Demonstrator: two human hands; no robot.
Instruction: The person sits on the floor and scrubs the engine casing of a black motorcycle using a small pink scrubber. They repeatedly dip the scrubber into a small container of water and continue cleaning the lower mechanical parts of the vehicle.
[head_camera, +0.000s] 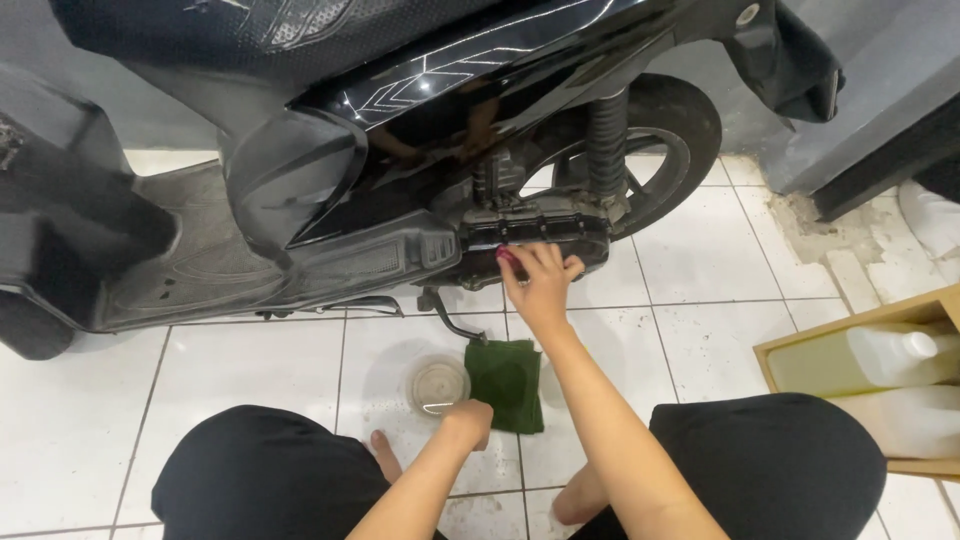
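R hand (540, 280) grip pinching ribbed engine cover (535, 232); L hand (468, 420) fisted by round bowl (437, 385).

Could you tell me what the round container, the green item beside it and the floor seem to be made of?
The container looks like clear plastic: the tile shows through its wall, though glass cannot be ruled out. The green cloth seems a soft woven fabric, matte and lying folded flat. The floor appears to be glazed white ceramic tile, faintly glossy, with dark grout lines and dirt specks.

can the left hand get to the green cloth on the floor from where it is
Probably yes: the left hand rests by the clear bowl, right beside the green cloth, and nothing lies between them.
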